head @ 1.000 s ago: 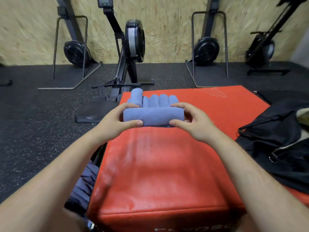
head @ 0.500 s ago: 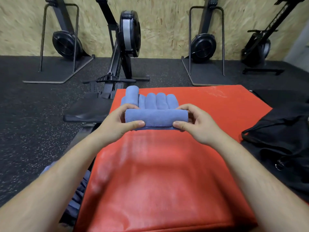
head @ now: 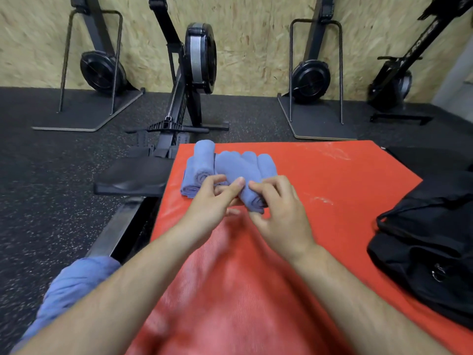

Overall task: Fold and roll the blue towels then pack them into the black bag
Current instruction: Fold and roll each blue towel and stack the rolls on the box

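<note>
A rolled blue towel (head: 240, 172) lies lengthwise on the red padded box (head: 332, 180), its spiral end facing me. My left hand (head: 212, 206) holds the roll from the left with the thumb on top. From the right, my right hand (head: 281, 213) pinches the roll's near end. Several more rolled blue towels (head: 202, 162) lie in a row just behind and beside it. The black bag (head: 422, 239) sits on the box at the right, apart from both hands. The motion is slightly blurred.
A heap of loose blue towels (head: 74, 280) lies low at the left, beside the box. A rowing machine (head: 184, 98) with its seat (head: 133, 175) stands right behind the box's left edge. More machines stand along the wooden wall.
The roll that both hands held crosswise in front of the row has been turned lengthwise and brought against the other rolls. My hands have come closer together at its near end.
</note>
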